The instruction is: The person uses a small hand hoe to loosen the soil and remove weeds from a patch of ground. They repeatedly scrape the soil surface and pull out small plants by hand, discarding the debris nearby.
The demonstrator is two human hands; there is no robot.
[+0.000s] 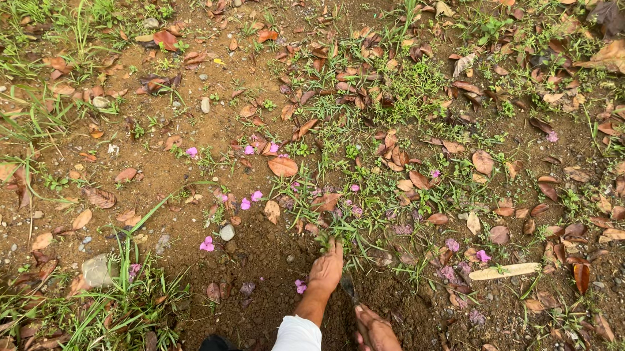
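My left hand [326, 267] reaches forward and grips a tuft of green weeds [341, 232] at its base, low on the brown soil. My right hand [378, 340] is closed around the handle of a small dark blade tool [348, 288], whose tip points toward the roots just right of the left hand. Both arms wear white sleeves. The soil around the hands is dark and loosened.
Dry brown leaves [282, 167], small pink petals [207, 245] and pebbles litter the ground. Taller grass [16, 15] grows at upper left and lower left. A grey stone [97, 270] lies at left, a pale flat stick [504, 271] at right.
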